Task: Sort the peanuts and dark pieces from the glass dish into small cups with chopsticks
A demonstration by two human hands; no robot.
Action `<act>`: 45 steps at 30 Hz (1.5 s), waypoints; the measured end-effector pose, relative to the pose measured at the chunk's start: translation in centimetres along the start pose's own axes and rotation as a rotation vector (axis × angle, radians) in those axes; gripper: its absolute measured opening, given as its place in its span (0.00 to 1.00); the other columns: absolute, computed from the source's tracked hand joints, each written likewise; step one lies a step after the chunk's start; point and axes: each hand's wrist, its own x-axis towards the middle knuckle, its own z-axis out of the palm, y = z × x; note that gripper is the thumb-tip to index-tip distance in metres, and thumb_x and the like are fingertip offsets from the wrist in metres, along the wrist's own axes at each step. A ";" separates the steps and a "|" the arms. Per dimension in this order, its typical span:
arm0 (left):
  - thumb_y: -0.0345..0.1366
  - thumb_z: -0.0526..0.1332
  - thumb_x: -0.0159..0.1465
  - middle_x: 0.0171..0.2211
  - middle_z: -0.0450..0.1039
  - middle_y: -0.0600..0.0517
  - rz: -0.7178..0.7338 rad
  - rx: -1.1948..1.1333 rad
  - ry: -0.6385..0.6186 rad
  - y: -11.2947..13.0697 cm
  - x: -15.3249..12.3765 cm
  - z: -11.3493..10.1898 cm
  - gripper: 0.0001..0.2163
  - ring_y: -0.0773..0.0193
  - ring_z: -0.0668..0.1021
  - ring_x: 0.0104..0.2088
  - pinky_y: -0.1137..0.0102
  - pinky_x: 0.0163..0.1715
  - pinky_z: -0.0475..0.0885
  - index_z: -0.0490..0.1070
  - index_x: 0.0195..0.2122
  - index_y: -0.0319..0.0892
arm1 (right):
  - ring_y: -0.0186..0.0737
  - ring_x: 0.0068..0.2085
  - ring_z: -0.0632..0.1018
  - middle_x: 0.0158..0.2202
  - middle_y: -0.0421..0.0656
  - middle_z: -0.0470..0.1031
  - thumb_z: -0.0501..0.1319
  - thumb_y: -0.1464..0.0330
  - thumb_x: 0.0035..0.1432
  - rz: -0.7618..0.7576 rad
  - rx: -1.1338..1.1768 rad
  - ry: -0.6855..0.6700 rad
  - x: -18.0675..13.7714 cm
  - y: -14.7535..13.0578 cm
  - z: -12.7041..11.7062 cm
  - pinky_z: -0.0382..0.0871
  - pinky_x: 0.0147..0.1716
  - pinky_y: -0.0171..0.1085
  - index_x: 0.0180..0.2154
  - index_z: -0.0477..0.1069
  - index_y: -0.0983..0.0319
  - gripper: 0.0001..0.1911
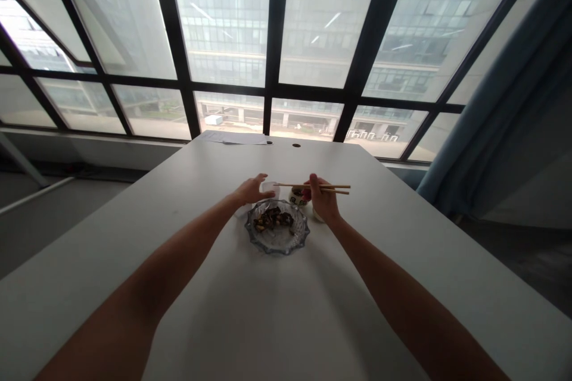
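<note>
A glass dish with a scalloped rim sits on the white table and holds dark pieces of food. My right hand is closed on a pair of wooden chopsticks, held level just beyond the dish, tips pointing left. My left hand curls around a small white cup at the dish's far left. A small patterned cup stands behind the dish between my hands. Another pale object below my right hand is mostly hidden.
Sheets of paper lie at the table's far edge, near a dark round hole. Large windows with black frames stand behind the table. A blue curtain hangs at the right. The table's edges slope away on both sides.
</note>
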 end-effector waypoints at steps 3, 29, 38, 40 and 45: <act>0.61 0.60 0.59 0.58 0.71 0.35 0.003 0.021 0.110 -1.3 -2.5 -0.6 0.37 0.44 0.74 0.59 0.54 0.59 0.67 0.66 0.60 0.37 | 0.32 0.16 0.72 0.17 0.41 0.74 0.57 0.36 0.51 -0.001 0.002 0.034 -1.4 -1.3 -2.3 0.64 0.15 0.31 0.26 0.73 0.62 0.35; 0.62 0.64 0.52 0.43 0.78 0.43 -0.222 -0.377 0.213 -3.3 -9.8 0.6 0.38 0.53 0.79 0.41 0.61 0.43 0.74 0.66 0.54 0.37 | 0.39 0.24 0.76 0.22 0.43 0.77 0.59 0.52 0.63 -0.329 -0.243 -0.360 -9.5 0.2 -2.2 0.69 0.27 0.37 0.23 0.76 0.58 0.23; 0.62 0.64 0.53 0.44 0.78 0.42 -0.225 -0.346 0.218 -2.9 -10.0 0.3 0.37 0.52 0.80 0.43 0.60 0.45 0.74 0.66 0.54 0.37 | 0.38 0.24 0.75 0.23 0.43 0.76 0.57 0.58 0.66 -0.374 -0.271 -0.325 -10.3 0.3 -2.1 0.67 0.27 0.37 0.23 0.76 0.58 0.21; 0.62 0.64 0.53 0.44 0.78 0.42 -0.218 -0.339 0.221 -2.8 -10.0 0.2 0.37 0.51 0.80 0.44 0.60 0.46 0.74 0.67 0.54 0.37 | 0.38 0.24 0.75 0.23 0.43 0.76 0.56 0.60 0.67 -0.397 -0.279 -0.338 -10.5 0.3 -2.1 0.67 0.27 0.37 0.24 0.75 0.59 0.21; 0.62 0.64 0.53 0.46 0.78 0.42 -0.198 -0.341 0.220 -2.6 -10.0 0.1 0.36 0.50 0.79 0.46 0.59 0.48 0.73 0.68 0.53 0.37 | 0.39 0.26 0.76 0.24 0.43 0.77 0.57 0.58 0.66 -0.428 -0.289 -0.358 -10.4 0.0 -2.0 0.69 0.29 0.38 0.25 0.75 0.58 0.19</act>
